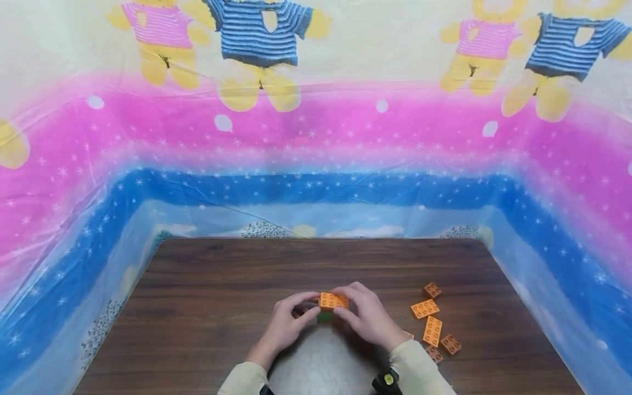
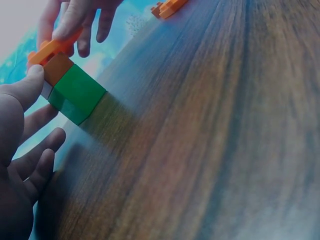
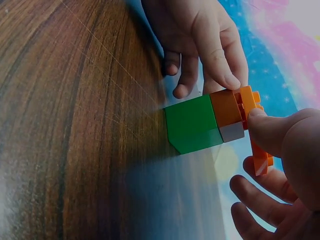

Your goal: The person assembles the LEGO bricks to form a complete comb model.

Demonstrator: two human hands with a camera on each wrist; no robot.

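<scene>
A small stack stands on the table, a green block [image 3: 194,122] at the bottom and a darker orange block [image 3: 226,107] on it. A flat orange eight-stud brick [image 1: 333,300] lies at the top, tilted and overhanging toward the right hand. My right hand [image 1: 369,315] pinches this brick between thumb and fingers. My left hand [image 1: 288,323] holds the stack's upper left side, its thumb and a finger against the orange block; its other fingers hang beside the green block in the left wrist view. A pale grey patch shows beside the darker orange block in the right wrist view.
Several loose orange bricks lie right of my right arm, among them two long ones [image 1: 425,309] [image 1: 432,330] and small ones, one [image 1: 432,290] farthest back. The dark wooden table [image 1: 207,285] is bordered by a printed curtain [image 1: 316,189].
</scene>
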